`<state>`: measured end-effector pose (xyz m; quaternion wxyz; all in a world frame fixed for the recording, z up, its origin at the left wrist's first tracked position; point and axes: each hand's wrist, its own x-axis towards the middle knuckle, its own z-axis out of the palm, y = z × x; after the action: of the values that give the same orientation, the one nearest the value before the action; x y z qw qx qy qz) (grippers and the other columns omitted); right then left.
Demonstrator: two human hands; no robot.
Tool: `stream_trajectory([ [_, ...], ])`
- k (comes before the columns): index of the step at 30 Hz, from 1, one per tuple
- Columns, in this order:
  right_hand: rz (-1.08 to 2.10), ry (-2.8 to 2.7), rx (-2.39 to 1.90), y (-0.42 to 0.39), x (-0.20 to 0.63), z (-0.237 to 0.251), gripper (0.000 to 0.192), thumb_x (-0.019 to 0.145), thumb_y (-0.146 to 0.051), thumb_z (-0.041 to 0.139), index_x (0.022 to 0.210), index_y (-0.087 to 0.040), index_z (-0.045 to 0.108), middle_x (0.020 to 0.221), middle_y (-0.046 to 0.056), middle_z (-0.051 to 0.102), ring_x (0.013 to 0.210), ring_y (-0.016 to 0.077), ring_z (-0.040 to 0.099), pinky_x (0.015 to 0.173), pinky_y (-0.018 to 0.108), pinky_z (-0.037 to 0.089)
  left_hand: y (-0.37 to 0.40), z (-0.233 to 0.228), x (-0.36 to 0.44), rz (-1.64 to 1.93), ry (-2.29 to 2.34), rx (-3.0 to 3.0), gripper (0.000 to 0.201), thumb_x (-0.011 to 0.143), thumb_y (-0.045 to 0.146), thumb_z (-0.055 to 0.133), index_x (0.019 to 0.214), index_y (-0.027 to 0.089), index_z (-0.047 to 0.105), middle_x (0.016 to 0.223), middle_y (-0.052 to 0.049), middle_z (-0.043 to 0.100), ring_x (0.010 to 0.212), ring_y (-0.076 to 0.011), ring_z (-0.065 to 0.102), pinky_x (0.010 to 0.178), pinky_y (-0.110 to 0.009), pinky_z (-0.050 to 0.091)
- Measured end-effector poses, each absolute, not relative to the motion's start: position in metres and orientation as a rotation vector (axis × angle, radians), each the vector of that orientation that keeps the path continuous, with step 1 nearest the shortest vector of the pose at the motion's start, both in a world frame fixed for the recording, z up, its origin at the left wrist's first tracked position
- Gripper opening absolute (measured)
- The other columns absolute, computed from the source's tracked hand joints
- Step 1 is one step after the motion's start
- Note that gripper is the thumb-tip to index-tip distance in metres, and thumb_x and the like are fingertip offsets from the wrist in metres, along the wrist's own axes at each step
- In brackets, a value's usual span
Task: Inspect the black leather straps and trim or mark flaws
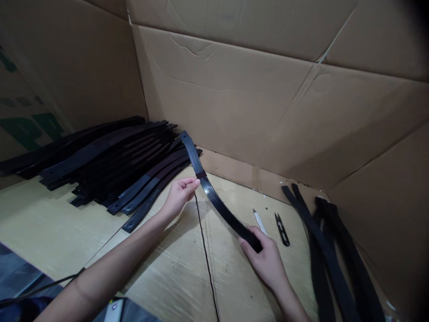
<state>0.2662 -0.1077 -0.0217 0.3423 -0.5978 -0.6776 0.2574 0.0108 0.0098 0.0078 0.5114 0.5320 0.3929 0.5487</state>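
A curved black strip [219,206] with a hole near its far end slants across the middle of the view. My right hand [267,258] grips its near end, thumb on one side and fingers round the other. Around the strip, above its middle, sits a narrow band of dark wrapped cord [201,175]. My left hand [180,193] pinches the cord right beside that band, fingertips close to the strip's edge. From those fingers the loose dark cord [205,243] hangs down across the board to the bottom edge of the view.
A pile of similar black strips [130,147] lies at the left against the cardboard wall [214,98]. A white pen-like tool [259,221] and black thread snips [282,230] lie beyond my right hand. More long black strips [326,241] drape at the right.
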Motion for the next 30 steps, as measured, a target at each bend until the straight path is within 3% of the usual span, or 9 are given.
stream_trajectory([
  [7,0.505,-1.782,-1.622,-0.109,0.269,-0.026,0.018,0.089,-0.032,0.054,0.099,-0.021,0.064,0.087,0.003,0.074,0.077,0.0222,0.070,0.067,0.027,0.051,0.012,0.006,0.010,1.358,1.181,1.233,0.033,0.072,0.044,0.074,0.068,0.013,0.064,0.051,0.006,0.037,0.047,-0.0066,0.025,0.046,-0.023,0.014],
  [20,-0.022,-1.868,-1.666,-0.115,0.267,-0.032,0.026,0.092,-0.024,0.046,0.101,-0.018,0.070,0.098,0.010,0.075,0.077,0.0261,0.072,0.072,0.033,0.053,0.010,0.004,0.014,1.302,1.121,1.135,0.039,0.073,0.047,0.073,0.061,0.014,0.056,0.049,0.008,0.030,0.043,-0.0049,0.019,0.044,-0.024,0.009],
  [27,0.431,-1.735,-1.696,-0.110,0.267,-0.023,0.020,0.087,-0.029,0.055,0.098,-0.021,0.068,0.095,0.005,0.075,0.084,0.0232,0.071,0.073,0.028,0.053,0.013,0.005,0.013,1.359,0.970,1.054,0.027,0.072,0.037,0.075,0.069,0.013,0.062,0.050,0.008,0.032,0.043,-0.0044,0.020,0.044,-0.022,0.010],
  [30,0.444,-1.716,-1.722,-0.112,0.264,-0.020,0.021,0.088,-0.030,0.052,0.099,-0.022,0.068,0.096,0.005,0.075,0.085,0.0245,0.070,0.073,0.030,0.052,0.011,0.008,0.012,1.358,0.890,1.040,0.030,0.074,0.035,0.073,0.061,0.014,0.056,0.050,0.009,0.027,0.043,-0.0040,0.018,0.044,-0.023,0.008],
])
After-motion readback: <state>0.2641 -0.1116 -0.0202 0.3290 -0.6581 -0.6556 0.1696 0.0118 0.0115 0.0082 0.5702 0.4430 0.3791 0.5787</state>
